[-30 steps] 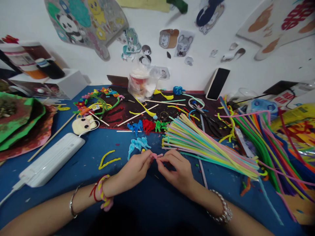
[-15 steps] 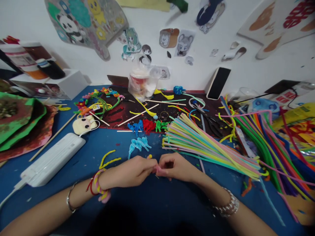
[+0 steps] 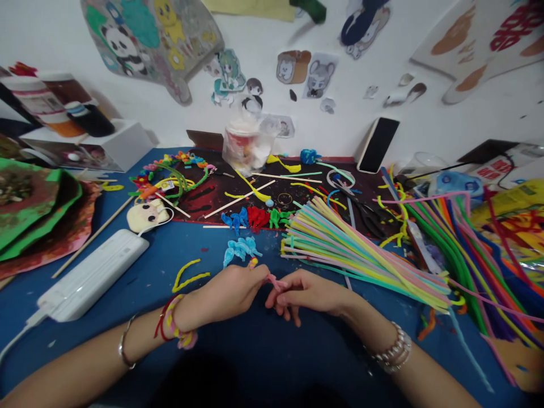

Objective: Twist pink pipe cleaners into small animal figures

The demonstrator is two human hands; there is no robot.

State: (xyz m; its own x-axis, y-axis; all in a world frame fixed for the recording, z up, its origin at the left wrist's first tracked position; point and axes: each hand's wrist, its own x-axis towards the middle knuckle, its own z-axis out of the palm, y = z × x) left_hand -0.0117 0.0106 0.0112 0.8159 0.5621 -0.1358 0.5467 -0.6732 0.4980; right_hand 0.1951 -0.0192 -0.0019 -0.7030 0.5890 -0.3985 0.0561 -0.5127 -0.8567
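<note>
Between my two hands is a short pink pipe cleaner (image 3: pixel 276 281), bent or twisted, its ends partly hidden by my fingers. My left hand (image 3: pixel 233 290) pinches its left end. Fingers of my right hand (image 3: pixel 312 292) close on its right end, with the lower fingers hanging loosely below. Just beyond my hands lies a cluster of light blue twisted pipe cleaner pieces (image 3: pixel 242 249). Left of it rests a bent yellow pipe cleaner (image 3: pixel 191 277). Behind sit small blue (image 3: pixel 235 220), red (image 3: pixel 258 219) and green (image 3: pixel 278 217) twisted clusters.
A pastel pipe cleaner bundle (image 3: pixel 361 255) lies at right, with brighter pipe cleaners (image 3: pixel 463 243) beyond. Pliers (image 3: pixel 368 212) and sticks lie on the dark mat (image 3: pixel 199 195). A white power strip (image 3: pixel 93 275) is at left. A phone (image 3: pixel 378 144) leans on the wall.
My hands have moved slightly apart, so more of the pink pipe cleaner shows between them. The lower fingers of my right hand have spread downward.
</note>
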